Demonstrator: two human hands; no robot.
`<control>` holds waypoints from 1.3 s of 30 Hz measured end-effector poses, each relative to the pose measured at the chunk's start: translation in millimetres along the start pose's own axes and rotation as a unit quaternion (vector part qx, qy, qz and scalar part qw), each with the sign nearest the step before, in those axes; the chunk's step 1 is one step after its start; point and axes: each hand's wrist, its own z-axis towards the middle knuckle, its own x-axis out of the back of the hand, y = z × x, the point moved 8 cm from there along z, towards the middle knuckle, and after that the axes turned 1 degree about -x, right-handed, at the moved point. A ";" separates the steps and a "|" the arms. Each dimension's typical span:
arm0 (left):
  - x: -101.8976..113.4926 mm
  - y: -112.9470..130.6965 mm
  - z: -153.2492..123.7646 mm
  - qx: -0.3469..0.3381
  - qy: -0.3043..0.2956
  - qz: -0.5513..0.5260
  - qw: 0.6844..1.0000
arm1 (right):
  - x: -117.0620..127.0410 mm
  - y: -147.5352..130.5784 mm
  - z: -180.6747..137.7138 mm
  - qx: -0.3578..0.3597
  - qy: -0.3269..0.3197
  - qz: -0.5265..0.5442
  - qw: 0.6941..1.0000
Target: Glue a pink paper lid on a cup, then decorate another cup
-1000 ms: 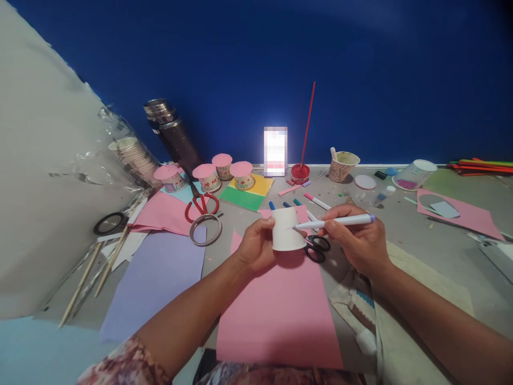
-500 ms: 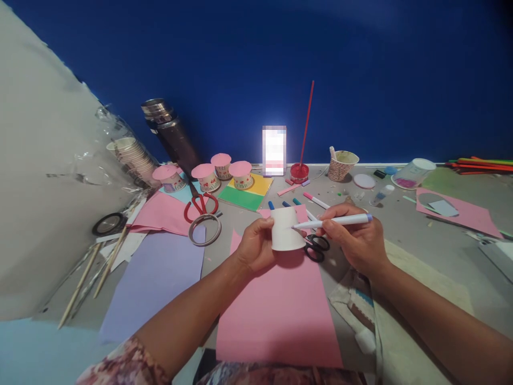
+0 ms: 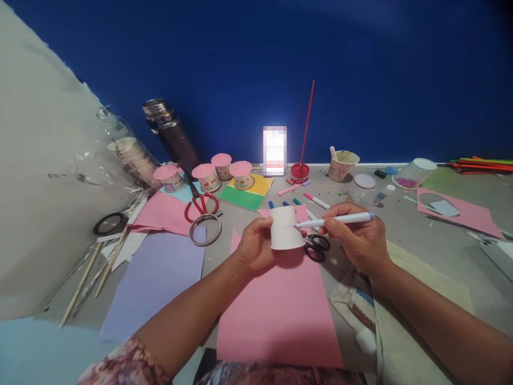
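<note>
My left hand (image 3: 256, 246) is closed round a white paper cup (image 3: 285, 229), held upside down above a pink sheet (image 3: 280, 310). My right hand (image 3: 356, 238) grips a white marker (image 3: 340, 218) with a purple end cap. The marker's tip touches the right side of the cup. Small black scissors (image 3: 317, 247) lie just under the marker, between my two hands.
Red scissors (image 3: 201, 205), a tape ring (image 3: 205, 229) and a lilac sheet (image 3: 154, 278) lie to the left. Several pink-topped cups (image 3: 208, 176), a dark flask (image 3: 170, 133), a bright phone screen (image 3: 274, 151) and a patterned cup (image 3: 342, 164) stand at the back. Loose markers (image 3: 316, 201) lie beyond the cup.
The marker tip has shifted slightly on the cup's side. Both hands stay in nearly the same place.
</note>
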 end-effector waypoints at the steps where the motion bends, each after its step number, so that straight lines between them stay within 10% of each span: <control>1: -0.1 0.1 -0.1 0.000 0.000 -0.002 1.000 | 0.0 -0.7 0.0 0.002 0.001 0.001 1.000; 39: -4.9 3.1 -1.3 -0.006 0.010 -0.012 1.000 | -5.4 -1.5 -1.3 0.022 -0.053 0.032 0.998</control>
